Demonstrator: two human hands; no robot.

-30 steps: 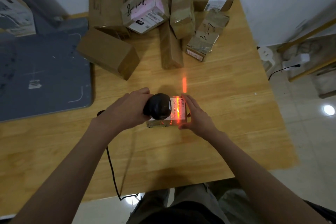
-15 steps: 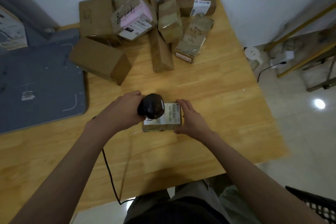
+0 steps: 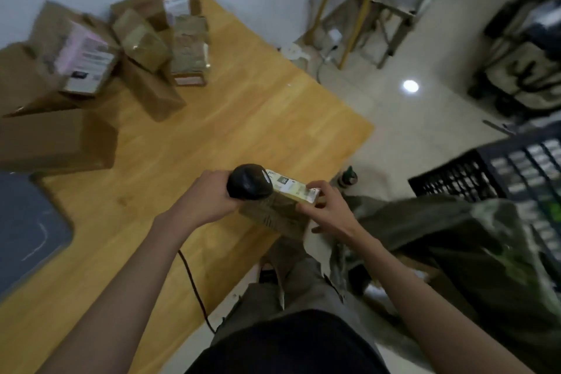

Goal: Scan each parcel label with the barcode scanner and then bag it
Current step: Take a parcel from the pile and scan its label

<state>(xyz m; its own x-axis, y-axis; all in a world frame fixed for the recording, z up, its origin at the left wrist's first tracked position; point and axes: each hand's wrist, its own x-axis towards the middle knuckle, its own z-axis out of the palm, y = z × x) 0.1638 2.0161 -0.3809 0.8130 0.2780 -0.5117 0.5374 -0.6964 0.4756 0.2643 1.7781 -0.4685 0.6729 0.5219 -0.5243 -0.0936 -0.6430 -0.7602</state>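
Since half a second ago your view has swung right and the parcel (image 3: 280,206) has travelled from mid-bench to the bench's (image 3: 243,118) near right corner, tilted, its label (image 3: 288,187) facing up. Your right hand (image 3: 329,211) grips its far end, fingers curled over the top and thumb below. Your left hand (image 3: 209,199) is clenched round the barcode scanner (image 3: 249,181), which hovers at the parcel's left end; no red beam shows. Judging by this, scanning is done and bagging is next: the dark green bag (image 3: 455,237) lies slumped to your right, beside the black crate (image 3: 491,173). Take a firm hold before the parcel leaves the bench, draw the scanner clear, and find the bag's mouth, which is blurred here. Unscanned parcels (image 3: 136,48) wait at the far edge.
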